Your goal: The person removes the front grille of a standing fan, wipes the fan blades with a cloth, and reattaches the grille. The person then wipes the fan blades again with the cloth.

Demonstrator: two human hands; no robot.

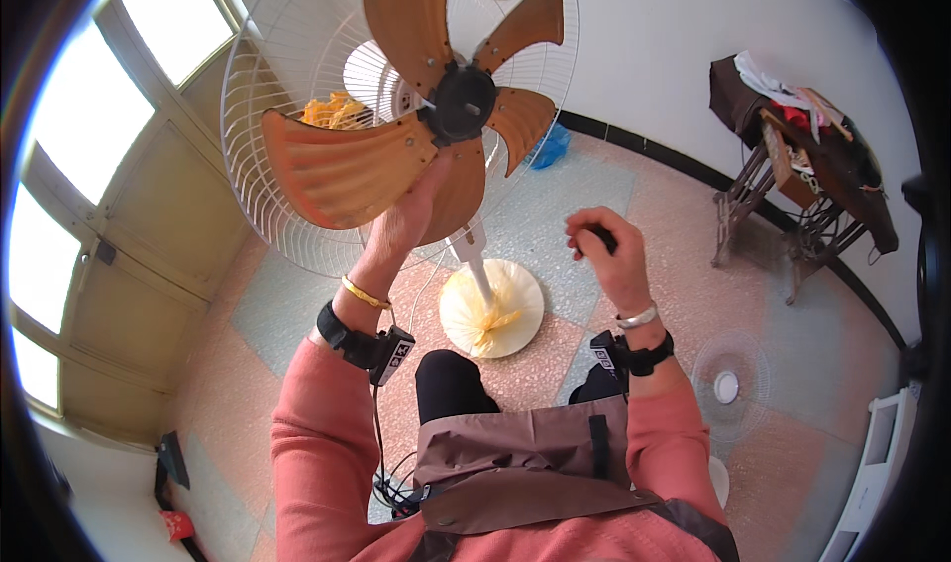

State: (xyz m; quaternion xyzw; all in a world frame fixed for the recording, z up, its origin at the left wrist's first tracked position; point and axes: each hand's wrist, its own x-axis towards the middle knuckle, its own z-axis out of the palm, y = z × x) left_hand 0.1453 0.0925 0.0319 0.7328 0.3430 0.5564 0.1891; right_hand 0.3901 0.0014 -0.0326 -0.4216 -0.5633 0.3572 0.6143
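An upright electric fan has its orange-brown blades [319, 176] exposed around a black hub [462, 103]. A bare metal shaft end shows in the hub. Behind the blades is the rear wire guard [241, 139]; no front guard is on it. My left hand [416, 202] grips the blades just below the hub, its fingertips partly hidden. To the right of the fan, in the air, my right hand [613, 254] is curled around a small dark object [603, 240], mostly covered by the fingers. The white fan pole [478, 272] rises from a round base [524, 320] wrapped partly in yellow plastic.
The detached front wire guard [726, 387] lies on the tiled floor at my right. A sewing machine table [832, 168] piled with cloth stands by the wall. A blue plastic bag [551, 148] lies behind the fan. At left are metal doors [160, 205]; a white shelf [865, 480] is lower right.
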